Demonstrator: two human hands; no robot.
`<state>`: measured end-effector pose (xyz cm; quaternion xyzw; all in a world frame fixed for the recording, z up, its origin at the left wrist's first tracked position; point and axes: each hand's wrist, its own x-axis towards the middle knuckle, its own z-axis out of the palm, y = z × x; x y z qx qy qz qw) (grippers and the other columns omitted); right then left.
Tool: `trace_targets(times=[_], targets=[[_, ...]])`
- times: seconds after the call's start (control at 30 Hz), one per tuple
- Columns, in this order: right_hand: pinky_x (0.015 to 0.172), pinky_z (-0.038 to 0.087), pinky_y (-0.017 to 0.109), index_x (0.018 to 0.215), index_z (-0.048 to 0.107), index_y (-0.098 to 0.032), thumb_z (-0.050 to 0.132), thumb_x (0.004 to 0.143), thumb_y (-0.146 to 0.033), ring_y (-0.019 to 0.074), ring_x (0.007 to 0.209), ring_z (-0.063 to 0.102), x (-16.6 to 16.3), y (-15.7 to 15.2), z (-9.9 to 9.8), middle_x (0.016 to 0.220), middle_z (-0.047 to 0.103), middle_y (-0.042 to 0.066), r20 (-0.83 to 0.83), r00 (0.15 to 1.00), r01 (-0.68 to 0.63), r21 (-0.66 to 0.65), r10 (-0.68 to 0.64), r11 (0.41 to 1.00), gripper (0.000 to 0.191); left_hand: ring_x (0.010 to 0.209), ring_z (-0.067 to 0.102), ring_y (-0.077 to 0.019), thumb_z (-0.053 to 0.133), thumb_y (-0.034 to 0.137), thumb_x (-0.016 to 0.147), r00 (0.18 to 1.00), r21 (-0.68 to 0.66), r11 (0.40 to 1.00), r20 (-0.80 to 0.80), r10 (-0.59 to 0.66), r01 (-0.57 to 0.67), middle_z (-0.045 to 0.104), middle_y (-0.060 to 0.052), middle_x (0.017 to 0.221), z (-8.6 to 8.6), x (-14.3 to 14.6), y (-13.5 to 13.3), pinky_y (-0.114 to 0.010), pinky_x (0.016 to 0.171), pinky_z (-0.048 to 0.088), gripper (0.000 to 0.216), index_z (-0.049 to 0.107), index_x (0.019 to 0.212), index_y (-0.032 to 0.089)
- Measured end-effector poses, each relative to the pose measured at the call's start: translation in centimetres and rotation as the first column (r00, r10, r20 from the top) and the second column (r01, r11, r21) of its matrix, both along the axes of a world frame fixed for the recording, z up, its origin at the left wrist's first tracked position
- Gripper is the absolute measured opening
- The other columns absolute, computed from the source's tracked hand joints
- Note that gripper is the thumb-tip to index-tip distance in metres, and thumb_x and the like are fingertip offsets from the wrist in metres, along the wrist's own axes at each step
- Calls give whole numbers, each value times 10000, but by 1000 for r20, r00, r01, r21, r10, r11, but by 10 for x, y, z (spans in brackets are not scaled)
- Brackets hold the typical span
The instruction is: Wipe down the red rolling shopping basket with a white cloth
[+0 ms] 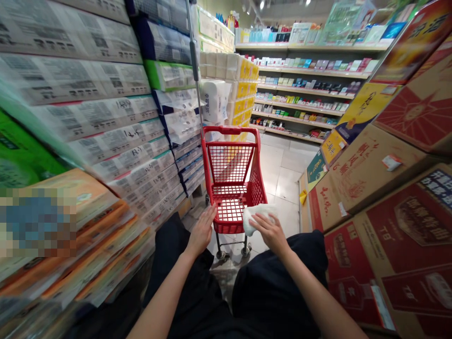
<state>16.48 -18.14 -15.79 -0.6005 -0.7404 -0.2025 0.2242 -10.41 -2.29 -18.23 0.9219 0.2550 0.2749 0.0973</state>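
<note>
A small red shopping cart [259, 169] with a grid-walled basket stands upright just in front of my knees. My right hand [268, 228] presses a white cloth [263, 212] against the basket's near right corner, fingers over the cloth. At the near left corner is my left hand [203, 229], its fingers stretched out along the basket's side with the fingertips at the red plastic. Nothing shows in that hand, though the palm is hidden. The basket is bare inside, and its grid floor is visible. A thin pole [194, 56] rises behind the handle's left end.
Stacked paper packs [123, 113] wall the left side, with orange packs [116, 221] low and near. Cardboard cartons [370, 165] line the right. Yellow-and-white packs [243, 89] stand beyond the cart. Product shelves [303, 73] span the back, across the tiled floor [282, 165].
</note>
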Motion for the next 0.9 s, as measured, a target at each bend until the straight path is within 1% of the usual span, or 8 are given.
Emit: trace_targets(times=[0.1, 0.2, 0.27, 0.33, 0.53, 0.63, 0.73, 0.9], targets=[[1097, 268, 384, 1299, 593, -316, 400, 970, -93, 165, 1260, 563, 37, -14, 10, 1303, 649, 13, 64, 998, 21, -16, -20, 1000, 441, 1493, 183, -186, 309, -45, 823, 1000, -5, 1000, 1, -20, 20, 217, -67, 1613, 1, 3, 0, -454, 1200, 272, 804, 109, 1554, 223], [1089, 282, 386, 1278, 611, -309, 400, 965, -83, 172, 1269, 558, 42, -18, 10, 1304, 648, 15, 55, 996, 72, -5, -72, 997, 440, 1497, 167, -189, 306, -42, 826, 999, -19, 1000, 29, -23, 24, 213, -71, 1614, 2, 8, -2, -466, 1202, 263, 798, 110, 1554, 219], [1087, 288, 388, 1279, 613, -299, 414, 959, -85, 181, 1264, 562, 27, -14, 4, 1305, 648, 23, 16, 993, 121, 24, -121, 992, 433, 1497, 163, -195, 304, -40, 826, 999, -35, 999, 50, -16, 18, 213, -74, 1614, 1, 10, -4, -479, 1200, 266, 798, 108, 1554, 223], [1088, 285, 388, 1287, 607, -289, 419, 961, -92, 185, 1268, 557, 0, -6, -5, 1313, 642, 27, -35, 990, 141, 47, -139, 989, 425, 1497, 163, -199, 303, -40, 824, 998, -50, 998, 63, -21, 24, 219, -76, 1613, 1, 12, -5, -486, 1197, 269, 801, 111, 1553, 228], [1088, 267, 388, 1333, 564, -300, 460, 950, -124, 189, 1279, 532, -99, 42, -17, 1338, 624, 25, -149, 985, 93, 9, -91, 996, 434, 1496, 169, -202, 306, -23, 836, 997, -67, 997, 74, -27, 32, 233, -82, 1608, -2, 12, -4, -495, 1188, 281, 782, 121, 1552, 230], [1094, 257, 389, 1340, 556, -302, 473, 952, -145, 187, 1267, 537, -114, 53, -15, 1336, 626, 25, -162, 985, 56, -6, -56, 998, 427, 1492, 186, -207, 313, -14, 843, 997, -68, 997, 72, -23, 28, 238, -82, 1606, -1, 10, -3, -502, 1182, 291, 777, 118, 1552, 235], [1110, 240, 387, 1335, 556, -316, 451, 957, -131, 169, 1275, 533, -91, 42, -13, 1353, 613, 11, -113, 994, -2, -17, 0, 1000, 434, 1494, 176, -202, 307, -40, 820, 999, -45, 998, 34, -37, 38, 219, -77, 1611, -1, 9, -3, -494, 1189, 285, 806, 110, 1554, 231], [1116, 262, 391, 1341, 557, -309, 396, 954, -75, 167, 1286, 537, -6, 1, -5, 1345, 618, 12, -3, 999, 32, -9, -32, 999, 480, 1493, 176, -202, 327, -54, 791, 999, -6, 999, -2, -32, 32, 201, -71, 1615, -1, 11, -3, -481, 1191, 288, 847, 96, 1556, 226]])
